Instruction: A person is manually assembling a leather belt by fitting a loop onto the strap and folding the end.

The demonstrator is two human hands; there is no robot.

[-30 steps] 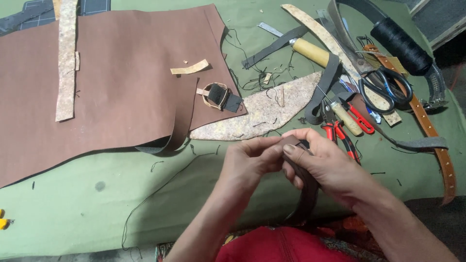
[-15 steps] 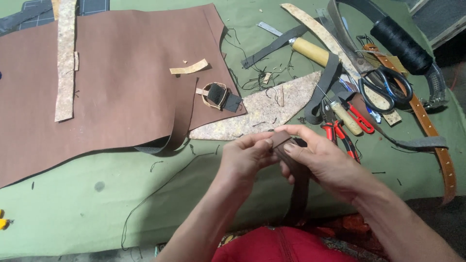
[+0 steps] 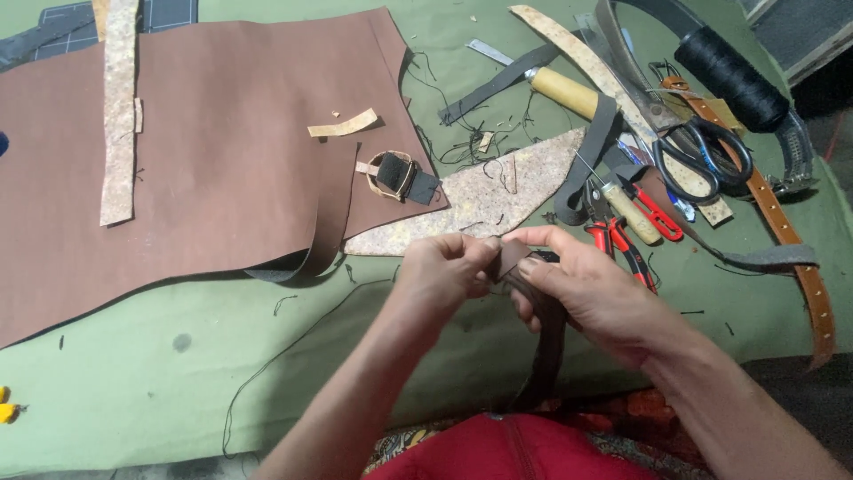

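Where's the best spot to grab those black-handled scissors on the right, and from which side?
Take the black-handled scissors by the handle loops, coming from the right and above. The loops lie flat at the right end with some open cloth beside them, while the blades point left under the speckled strip and crowd against the red-handled pliers, so that end is probably awkward.

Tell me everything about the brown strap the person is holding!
The brown strap is a long, narrow, dark brown band that looks like leather. Its top end is pinched between the left hand and the right hand, with a short tip folded between the fingers. From there it hangs down towards the person's lap, over the green cloth.
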